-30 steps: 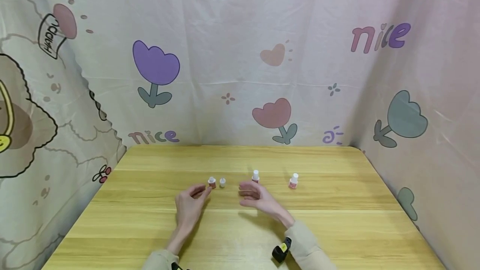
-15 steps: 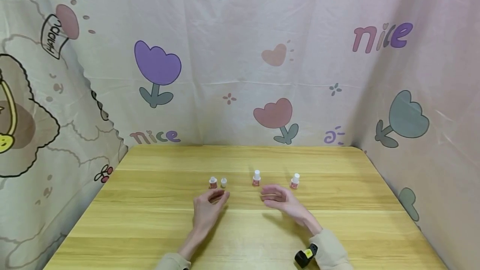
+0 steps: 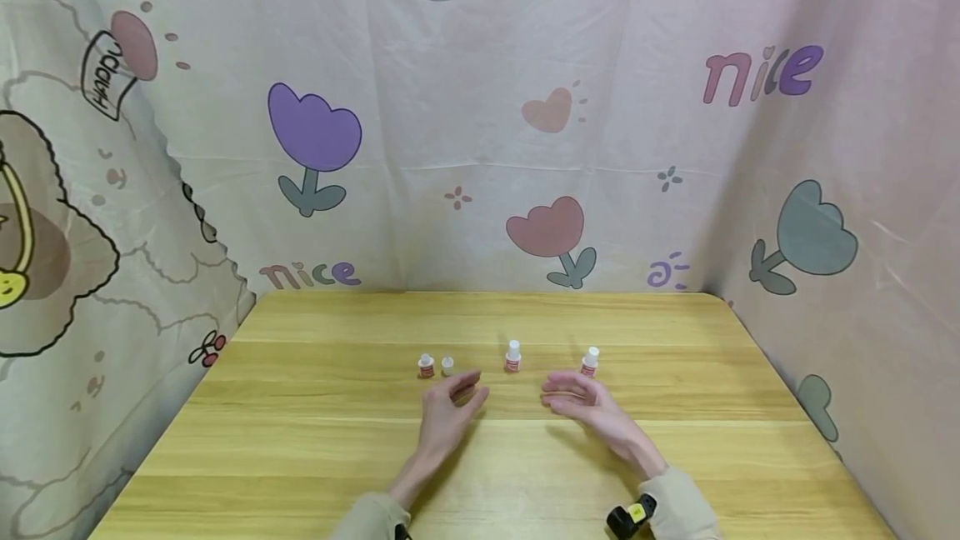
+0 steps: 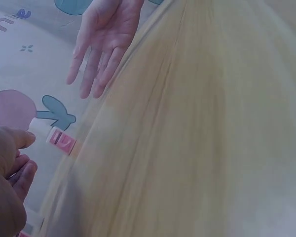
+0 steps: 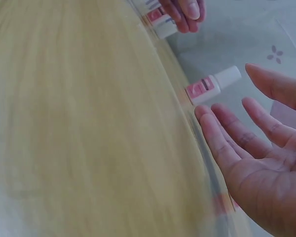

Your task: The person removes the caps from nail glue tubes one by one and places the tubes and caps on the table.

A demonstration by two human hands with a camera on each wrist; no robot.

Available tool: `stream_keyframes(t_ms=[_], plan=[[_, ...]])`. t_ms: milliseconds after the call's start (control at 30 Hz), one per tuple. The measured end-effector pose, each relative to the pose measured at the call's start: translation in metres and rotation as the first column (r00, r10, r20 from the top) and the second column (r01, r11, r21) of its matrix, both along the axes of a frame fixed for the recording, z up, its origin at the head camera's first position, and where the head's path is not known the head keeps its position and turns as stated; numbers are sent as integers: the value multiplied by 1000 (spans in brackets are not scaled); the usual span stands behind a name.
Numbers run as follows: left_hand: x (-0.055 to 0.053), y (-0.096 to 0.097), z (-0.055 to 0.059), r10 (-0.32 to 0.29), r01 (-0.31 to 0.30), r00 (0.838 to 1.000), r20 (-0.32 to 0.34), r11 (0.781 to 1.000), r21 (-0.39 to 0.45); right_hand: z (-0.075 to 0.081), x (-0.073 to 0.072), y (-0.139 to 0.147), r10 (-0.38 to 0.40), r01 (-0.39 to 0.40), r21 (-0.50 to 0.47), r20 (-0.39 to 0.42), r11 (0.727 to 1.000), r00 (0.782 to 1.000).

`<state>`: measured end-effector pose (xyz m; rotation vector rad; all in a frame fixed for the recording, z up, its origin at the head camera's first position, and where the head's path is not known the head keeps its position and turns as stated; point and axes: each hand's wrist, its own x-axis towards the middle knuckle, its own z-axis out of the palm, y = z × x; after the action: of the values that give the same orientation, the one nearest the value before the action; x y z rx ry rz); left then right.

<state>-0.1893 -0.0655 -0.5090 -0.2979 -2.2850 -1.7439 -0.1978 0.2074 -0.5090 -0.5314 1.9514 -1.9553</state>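
Three small white bottles with red-pink labels stand upright in a row: a left bottle (image 3: 426,366) with a short white top, a middle bottle (image 3: 513,357) and a right bottle (image 3: 590,363), both with tall white caps. Close beside the left bottle is a small white cap-like piece (image 3: 447,366). My left hand (image 3: 450,417) hovers just in front of that piece, fingers loosely bent and holding nothing. In front of the right bottle, partly covering it in the head view, is my right hand (image 3: 596,408). Its palm shows in the right wrist view, with relaxed fingers (image 5: 237,131) and nothing in them.
The bottles stand toward the back of a wood-grain table (image 3: 300,423). Behind it and along both sides hangs a printed curtain (image 3: 435,107) with tulips and lettering. A black wrist camera (image 3: 630,517) is strapped at the right sleeve.
My left hand has left the left bottle and moved right, its fingers opening. My right hand has moved right, from in front of the middle bottle to the right one. The bottles stay put.
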Motion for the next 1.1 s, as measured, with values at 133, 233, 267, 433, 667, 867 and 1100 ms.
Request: stream_keyframes(t_ms=[133,233,267,433,667,867,1100], plan=[[-7,10,-3,-21,21,1000,19,1000,-8,0,1,5,-9,9,-30,14,1000,1000],[-14,17,-5,-25,25,999,35,1000,-17,0,1,9,-9,10,-38,19,999,1000],[-16,19,-5,-23,24,999,46,1000,-16,0,1,10,-9,10,-38,24,999,1000],[-27,28,-7,16,-15,993,114,1000,-14,-1,4,14,-38,40,-27,64,999,997],[-38,40,-8,-16,12,989,146,1000,27,-3,7,19,-46,48,-26,66,999,997],[-43,46,-9,-42,37,986,162,999,32,-5,7,19,-43,45,-42,53,998,998],[-48,53,-10,-72,73,989,132,997,1,-6,7,19,-57,60,-48,56,997,997]])
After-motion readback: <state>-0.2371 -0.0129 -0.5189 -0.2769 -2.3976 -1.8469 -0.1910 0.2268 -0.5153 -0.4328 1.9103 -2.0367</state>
